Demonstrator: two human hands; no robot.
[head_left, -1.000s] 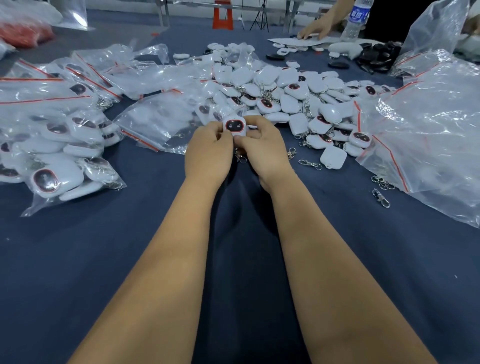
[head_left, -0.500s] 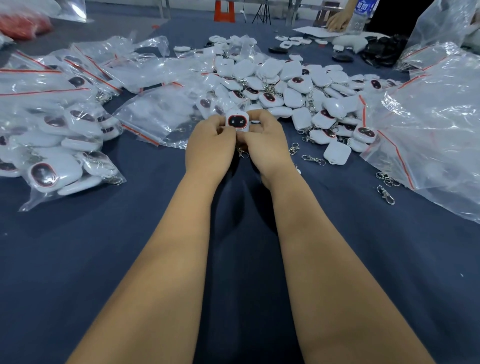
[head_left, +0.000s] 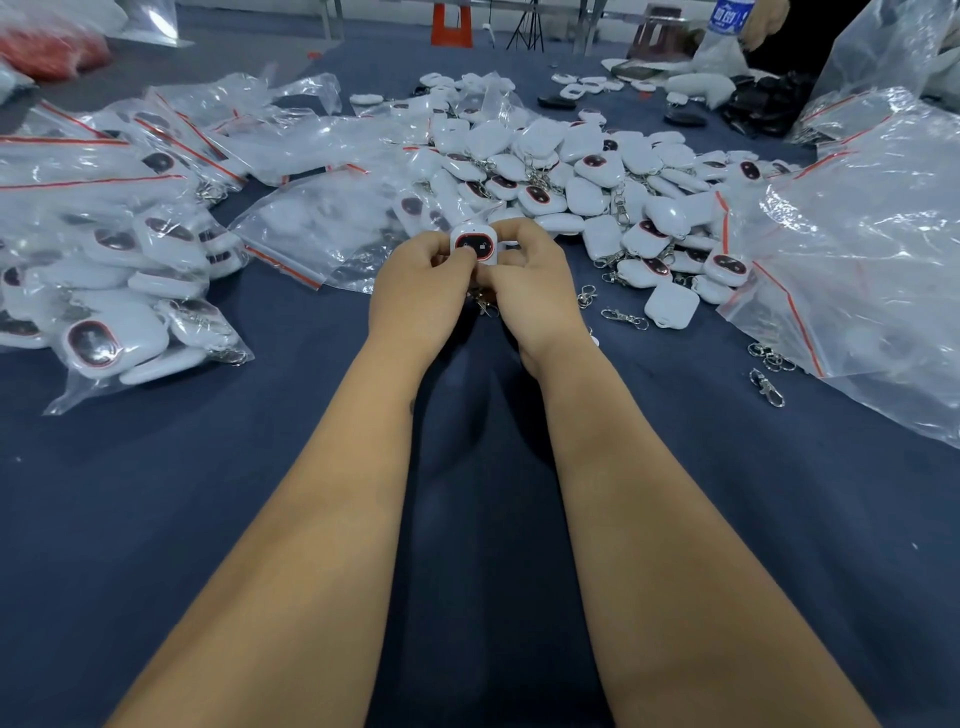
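Observation:
A small white key fob with a dark, red-rimmed oval face is held upright above the dark blue table. My left hand pinches its left side, with the thumb on the oval face. My right hand pinches its right side and top with curled fingers. A metal key ring clasp hangs below the fob between my hands, partly hidden.
A heap of loose white fobs lies just beyond my hands. Bagged fobs lie at the left, a large clear bag at the right. Loose metal clasps lie at the right. Another person's hand and a water bottle are at the far edge.
Both hands lifted the fob slightly and tilted its face toward me. My left thumb moved onto the oval face. The far person's hand moved right.

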